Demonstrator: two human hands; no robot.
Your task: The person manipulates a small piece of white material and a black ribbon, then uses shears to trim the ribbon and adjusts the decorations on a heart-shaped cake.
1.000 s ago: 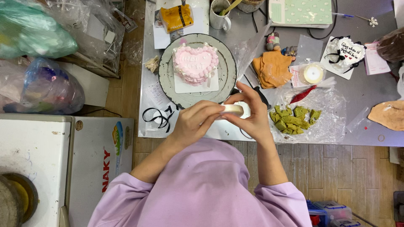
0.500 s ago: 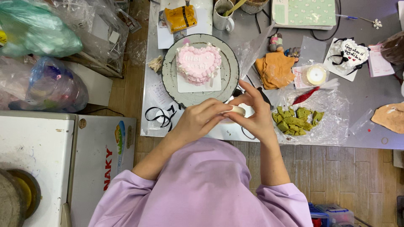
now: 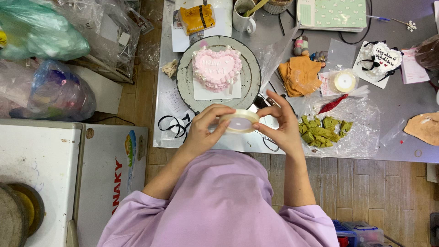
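While both hands gripped it, the left hand (image 3: 206,128) and right hand (image 3: 281,126) pinched a pale ribbon spool (image 3: 241,121) between fingertips, above the grey table (image 3: 402,98) edge, just below the turntable (image 3: 249,68) bearing a pink heart cake (image 3: 216,67).

A heart-shaped cake (image 3: 216,68) sits on a turntable (image 3: 249,77) on the surface (image 3: 402,132); a ribbon roll (image 3: 241,121) is held just before it, leaf pieces (image 3: 322,130) to the right, a mug (image 3: 243,17) behind.

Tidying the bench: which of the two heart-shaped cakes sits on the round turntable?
The pink heart-shaped cake on the grey round turntable; the white one lies far right.
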